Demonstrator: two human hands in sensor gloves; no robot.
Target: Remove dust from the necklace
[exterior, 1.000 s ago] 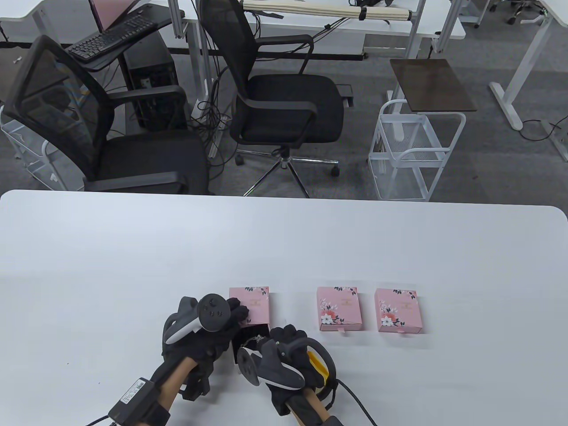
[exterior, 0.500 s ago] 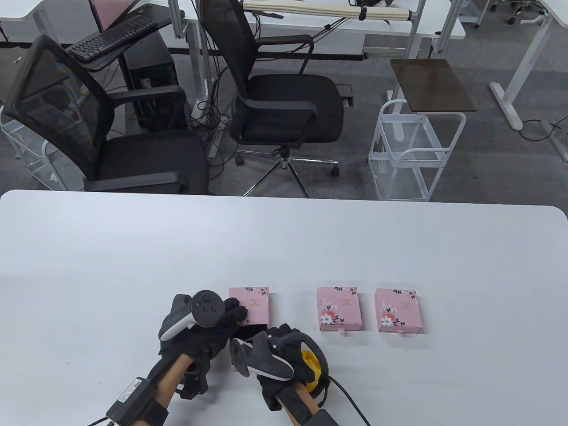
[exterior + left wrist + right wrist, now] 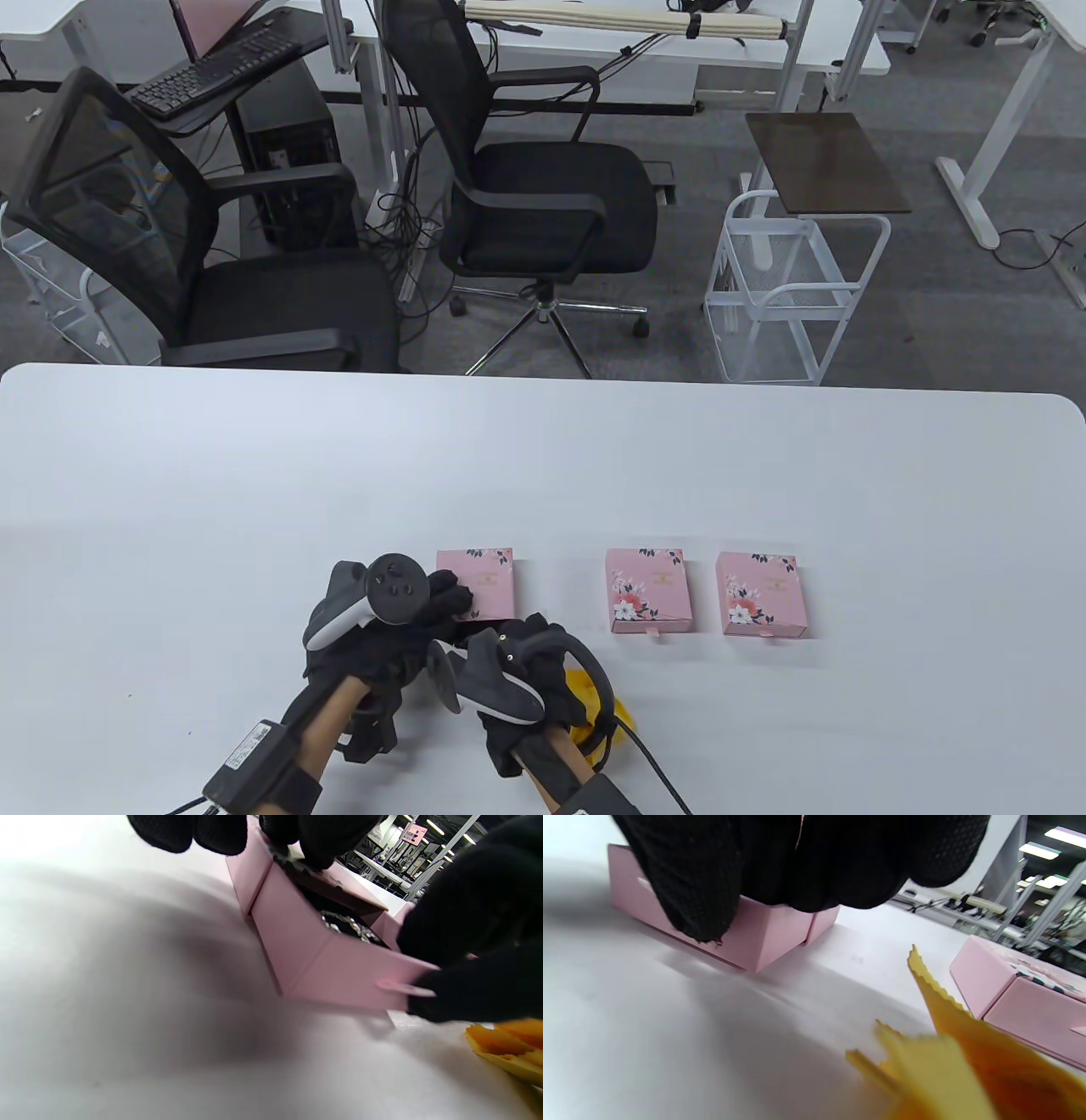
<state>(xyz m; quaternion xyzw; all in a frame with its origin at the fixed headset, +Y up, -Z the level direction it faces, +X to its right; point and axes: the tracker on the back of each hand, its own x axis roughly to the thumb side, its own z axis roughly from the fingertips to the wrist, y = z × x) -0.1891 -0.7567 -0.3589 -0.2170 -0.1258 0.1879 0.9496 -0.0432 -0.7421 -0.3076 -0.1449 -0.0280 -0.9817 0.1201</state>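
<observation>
Three pale pink boxes [image 3: 649, 591] printed with white and coral flowers and dark leaves sit on the white table [image 3: 254, 475]. Both gloves [image 3: 382, 658] are black. The cloth [image 3: 958, 1069] is bright yellow with zigzag edges. The necklace [image 3: 350, 926] glints silver against a black drawer lining.

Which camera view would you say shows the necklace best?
The left wrist view: the silver necklace lies in the open pink drawer. In the table view the hands hide it; the right wrist view shows only the drawer's outside.
</observation>
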